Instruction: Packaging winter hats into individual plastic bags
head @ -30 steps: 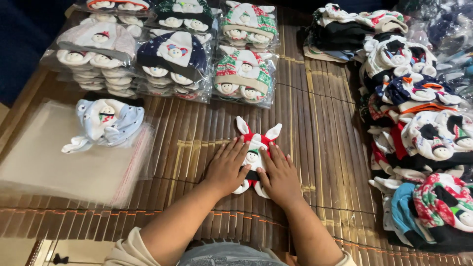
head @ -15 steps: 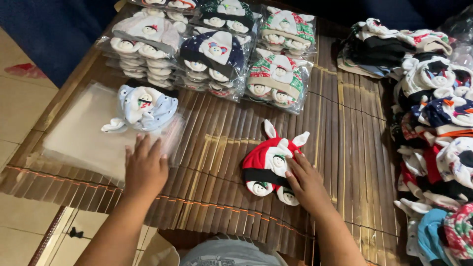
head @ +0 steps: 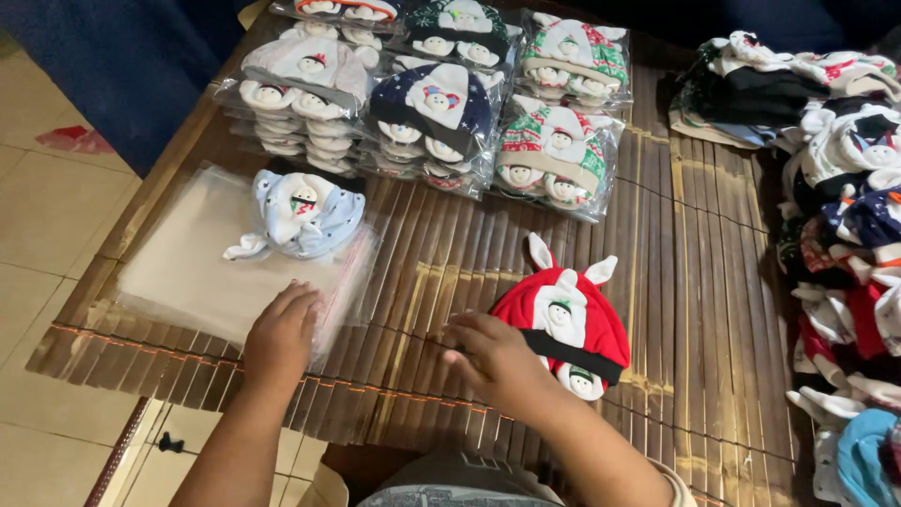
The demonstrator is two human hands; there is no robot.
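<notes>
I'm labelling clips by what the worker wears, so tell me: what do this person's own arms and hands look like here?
Both arms are bare from wrist to elbow. The left hand and right hand wear no gloves, and no rings, watch or bracelet show. The fingers are short and rounded. A pale sleeve edge peeks in at the right elbow by the bottom of the picture; the left sleeve is out of view.

Two bare forearms, pale short sleeve edge, grey garment below

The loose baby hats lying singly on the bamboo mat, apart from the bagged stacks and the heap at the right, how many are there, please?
2. A pale blue hat lies on the stack of clear bags near the left hand; a red hat lies beside the right hand. The heap may hide more.
</notes>
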